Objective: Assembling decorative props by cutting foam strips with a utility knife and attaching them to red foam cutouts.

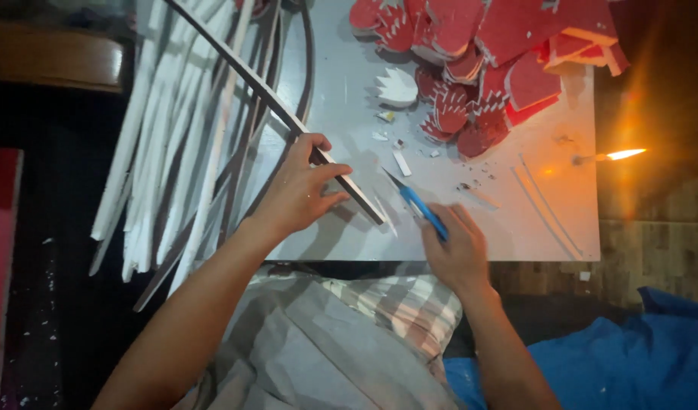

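Pinning dark strip [341, 176] flat at frame centre, my left hand [297, 191] clamped on it | right hand [456, 247] closed around blue cutter [422, 209] | I judge blade best kept low, clear of thumb.

- bare table [516, 205] right of right hand [456, 250]: open passage;
- red foam pieces [478, 61] block far side;
- strip bundle [182, 152] crowds left edge; lit candle [618, 155] at right edge

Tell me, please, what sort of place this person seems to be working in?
Probably a home craft corner, dimly lit. A small grey table holds red foam cutouts and long thin strips; the left hand steadies one strip while the right hand holds a blue craft knife.
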